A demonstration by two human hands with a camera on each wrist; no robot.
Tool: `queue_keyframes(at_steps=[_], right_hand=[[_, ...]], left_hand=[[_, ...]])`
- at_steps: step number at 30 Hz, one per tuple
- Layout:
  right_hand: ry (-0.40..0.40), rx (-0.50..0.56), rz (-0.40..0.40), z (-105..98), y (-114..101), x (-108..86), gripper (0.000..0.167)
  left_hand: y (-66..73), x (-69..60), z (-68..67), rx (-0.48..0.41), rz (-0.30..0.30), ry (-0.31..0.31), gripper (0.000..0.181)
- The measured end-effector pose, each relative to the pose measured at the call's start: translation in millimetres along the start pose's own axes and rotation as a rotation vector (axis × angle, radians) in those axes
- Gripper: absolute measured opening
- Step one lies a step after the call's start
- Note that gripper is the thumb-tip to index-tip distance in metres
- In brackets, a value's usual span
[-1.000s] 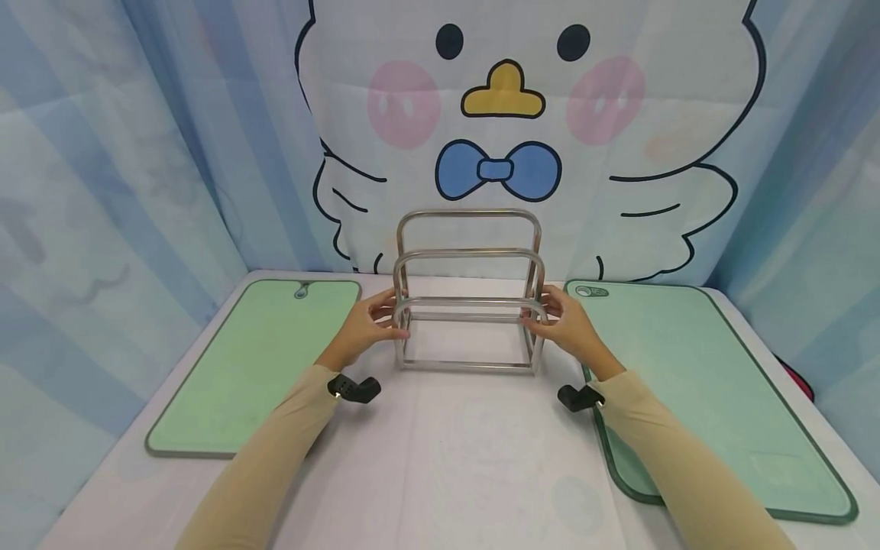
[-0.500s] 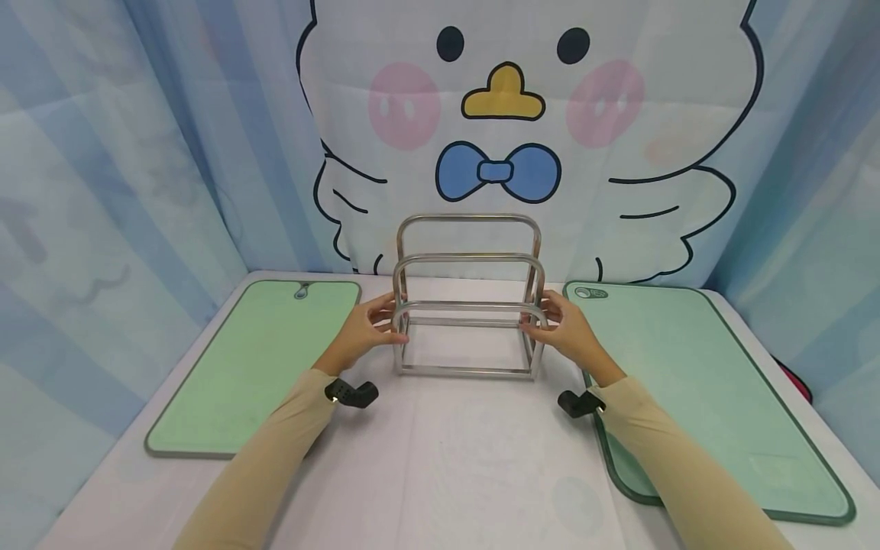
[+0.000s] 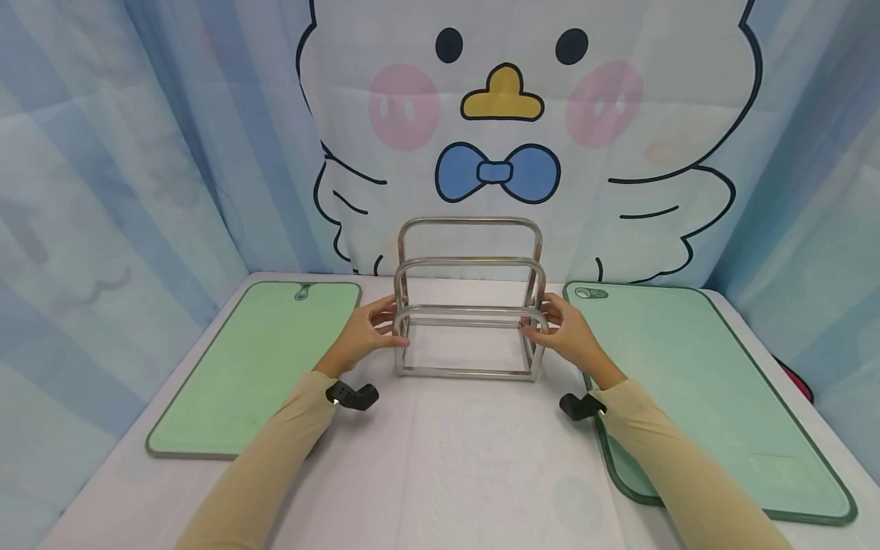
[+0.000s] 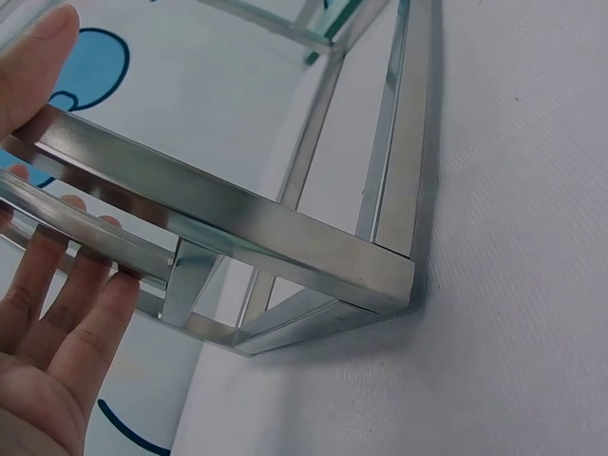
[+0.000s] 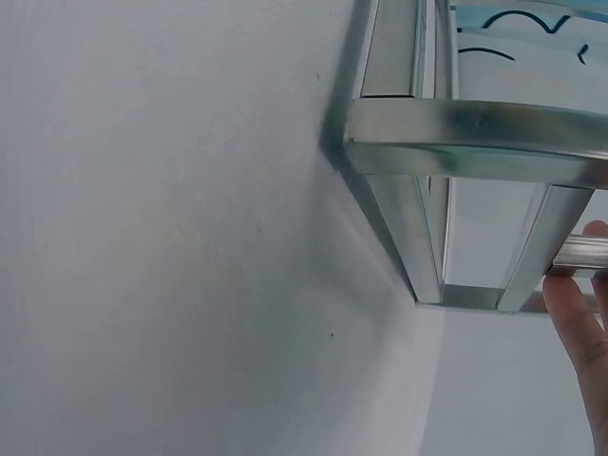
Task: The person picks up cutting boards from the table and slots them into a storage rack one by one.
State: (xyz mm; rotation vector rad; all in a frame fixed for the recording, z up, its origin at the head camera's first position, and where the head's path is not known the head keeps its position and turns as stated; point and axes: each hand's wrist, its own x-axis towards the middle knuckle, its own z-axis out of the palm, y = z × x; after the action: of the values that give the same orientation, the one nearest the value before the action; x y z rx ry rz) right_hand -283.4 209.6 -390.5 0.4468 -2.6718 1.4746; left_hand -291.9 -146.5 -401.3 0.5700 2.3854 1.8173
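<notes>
A silver metal rack (image 3: 470,309) made of three upright loops stands on the white table against the back curtain. My left hand (image 3: 364,328) grips its left side, the thumb on the front loop and the fingers behind. In the left wrist view, fingertips (image 4: 119,285) touch a bar behind the front post. On the opposite side my right hand (image 3: 567,330) holds the rack the same way. The right wrist view shows fingers (image 5: 575,318) curled at an inner bar, most of that hand being out of frame. The rack's base appears to rest on the tabletop.
A light green cutting board (image 3: 257,367) lies flat to the left. Another, larger green board (image 3: 708,389) lies on the right, partly beneath my right forearm. Striped blue curtains (image 3: 103,229) enclose the sides, and a cartoon-printed cloth (image 3: 505,229) hangs behind.
The rack's upper loops have shifted slightly lower in the view, with both hands staying on its sides. The two boards have not moved.
</notes>
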Motion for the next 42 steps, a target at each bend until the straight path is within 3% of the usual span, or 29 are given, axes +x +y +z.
queue_keyframes(at_steps=[12,25,33,42], right_hand=[[-0.011,-0.02,-0.03,0,2,-1.5,0.062],[-0.1,0.068,-0.055,-13,3,-4.5,0.074],[-0.094,0.095,-0.074,-34,-16,-4.8,0.075],[-0.02,0.048,-0.201,-48,-45,0.6,0.073]], left_hand=[[-2.3,-0.1,3.3,-0.006,-0.013,0.002,0.077],[2.0,-6.3,-3.7,-0.026,-0.013,-0.068,0.075],[14.5,-8.0,-17.5,-0.001,0.043,-0.077,0.068],[34.5,-9.6,-33.1,0.017,0.107,-0.095,0.062]])
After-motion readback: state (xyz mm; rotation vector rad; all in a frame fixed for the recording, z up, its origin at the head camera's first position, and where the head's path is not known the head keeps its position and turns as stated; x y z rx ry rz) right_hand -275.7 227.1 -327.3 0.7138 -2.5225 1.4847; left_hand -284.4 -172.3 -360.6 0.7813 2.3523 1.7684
